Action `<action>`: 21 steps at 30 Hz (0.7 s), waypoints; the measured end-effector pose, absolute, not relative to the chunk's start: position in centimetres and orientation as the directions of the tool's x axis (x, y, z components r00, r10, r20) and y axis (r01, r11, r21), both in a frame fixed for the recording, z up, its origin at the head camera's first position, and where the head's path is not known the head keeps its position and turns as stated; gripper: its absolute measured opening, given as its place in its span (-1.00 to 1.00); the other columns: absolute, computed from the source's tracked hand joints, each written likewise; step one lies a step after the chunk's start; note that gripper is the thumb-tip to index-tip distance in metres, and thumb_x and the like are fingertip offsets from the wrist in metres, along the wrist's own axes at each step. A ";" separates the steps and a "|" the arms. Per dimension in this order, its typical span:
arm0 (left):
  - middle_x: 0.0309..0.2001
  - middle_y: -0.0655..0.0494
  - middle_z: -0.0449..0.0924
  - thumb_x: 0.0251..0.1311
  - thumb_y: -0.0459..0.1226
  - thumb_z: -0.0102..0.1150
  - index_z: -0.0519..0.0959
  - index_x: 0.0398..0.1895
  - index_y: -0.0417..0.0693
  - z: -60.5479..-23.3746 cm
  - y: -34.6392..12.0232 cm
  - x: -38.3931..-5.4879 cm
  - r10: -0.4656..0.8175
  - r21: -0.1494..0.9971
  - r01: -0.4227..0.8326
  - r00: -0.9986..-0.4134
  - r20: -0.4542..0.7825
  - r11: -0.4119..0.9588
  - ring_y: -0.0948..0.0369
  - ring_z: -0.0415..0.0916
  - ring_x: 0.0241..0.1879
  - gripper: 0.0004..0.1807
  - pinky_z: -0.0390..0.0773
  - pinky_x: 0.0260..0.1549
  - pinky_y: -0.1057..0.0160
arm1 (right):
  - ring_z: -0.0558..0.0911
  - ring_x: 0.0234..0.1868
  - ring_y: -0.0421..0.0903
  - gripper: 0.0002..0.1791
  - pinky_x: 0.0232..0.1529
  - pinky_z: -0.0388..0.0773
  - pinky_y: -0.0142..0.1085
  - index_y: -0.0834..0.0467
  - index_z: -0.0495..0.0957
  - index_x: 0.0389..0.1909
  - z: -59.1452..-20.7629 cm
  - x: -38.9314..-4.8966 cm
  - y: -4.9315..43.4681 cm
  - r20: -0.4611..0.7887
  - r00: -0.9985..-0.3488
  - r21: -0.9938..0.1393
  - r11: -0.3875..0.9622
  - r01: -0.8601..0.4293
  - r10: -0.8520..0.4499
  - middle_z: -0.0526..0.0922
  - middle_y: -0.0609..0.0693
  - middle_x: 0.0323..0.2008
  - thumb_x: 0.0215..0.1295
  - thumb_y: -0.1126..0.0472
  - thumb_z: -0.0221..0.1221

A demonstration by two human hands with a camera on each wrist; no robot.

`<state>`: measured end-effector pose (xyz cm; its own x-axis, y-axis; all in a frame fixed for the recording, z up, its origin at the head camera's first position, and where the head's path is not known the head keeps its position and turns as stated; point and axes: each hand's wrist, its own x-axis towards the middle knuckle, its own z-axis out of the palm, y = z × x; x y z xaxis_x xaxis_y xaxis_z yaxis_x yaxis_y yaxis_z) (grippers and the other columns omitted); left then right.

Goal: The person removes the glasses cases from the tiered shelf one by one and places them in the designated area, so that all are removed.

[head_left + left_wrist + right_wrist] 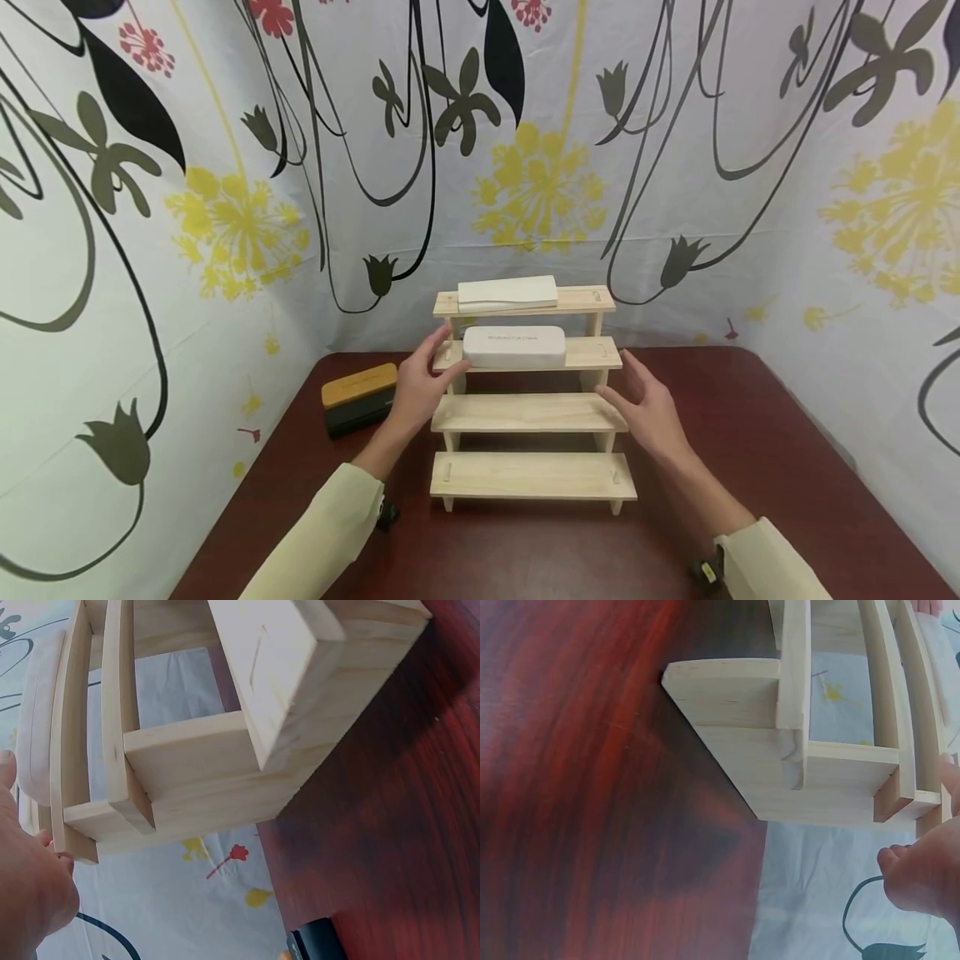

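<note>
Head view: four-tier pale wooden stand [529, 412] on glossy reddish-brown surface [525, 554]. White rounded oblong case [514, 353] on second shelf from top, left of centre. Left hand [417, 385] spread at stand's left end, right hand [654, 412] spread at right; thumbs apart from fingers, right-hand contact unclear.

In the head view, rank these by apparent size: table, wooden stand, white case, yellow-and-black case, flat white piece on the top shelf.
1. Table
2. Wooden stand
3. White case and yellow-and-black case: too alike to rank
4. Flat white piece
</note>
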<state>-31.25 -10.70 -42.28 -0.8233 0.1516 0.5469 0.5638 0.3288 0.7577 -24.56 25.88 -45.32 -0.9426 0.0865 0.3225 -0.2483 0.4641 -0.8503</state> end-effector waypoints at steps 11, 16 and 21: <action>0.56 0.04 0.36 0.34 -0.03 0.47 0.35 0.61 -0.05 -41.4 -9.3 -31.5 0.180 0.732 0.532 -0.843 0.508 0.425 0.04 0.38 0.49 -0.15 0.43 0.43 0.04 | 0.31 0.54 0.35 -0.03 0.47 0.34 0.23 0.15 0.09 0.70 -44.5 -25.6 25.3 0.385 -0.919 -0.804 0.520 -0.289 0.085 0.17 0.26 0.63 0.46 0.00 0.39; 0.52 0.03 0.41 0.30 0.05 0.48 0.36 0.61 -0.02 -41.0 -8.8 -31.6 0.178 0.708 0.507 -0.854 0.488 0.492 0.04 0.40 0.47 -0.12 0.45 0.42 0.00 | 0.29 0.55 0.34 -0.04 0.43 0.35 0.28 0.23 0.11 0.68 -44.1 -25.9 25.0 0.396 -0.915 -0.756 0.592 -0.280 0.074 0.20 0.29 0.61 0.47 -0.02 0.38; 0.47 -0.06 0.48 0.26 0.11 0.50 0.39 0.59 0.00 -40.8 -8.3 -31.8 0.171 0.660 0.484 -0.860 0.481 0.575 -0.03 0.46 0.41 -0.09 0.52 0.32 -0.11 | 0.25 0.56 0.34 -0.07 0.47 0.28 0.29 0.29 0.11 0.67 -43.7 -26.2 24.8 0.377 -0.923 -0.750 0.609 -0.258 0.074 0.22 0.32 0.60 0.50 -0.01 0.34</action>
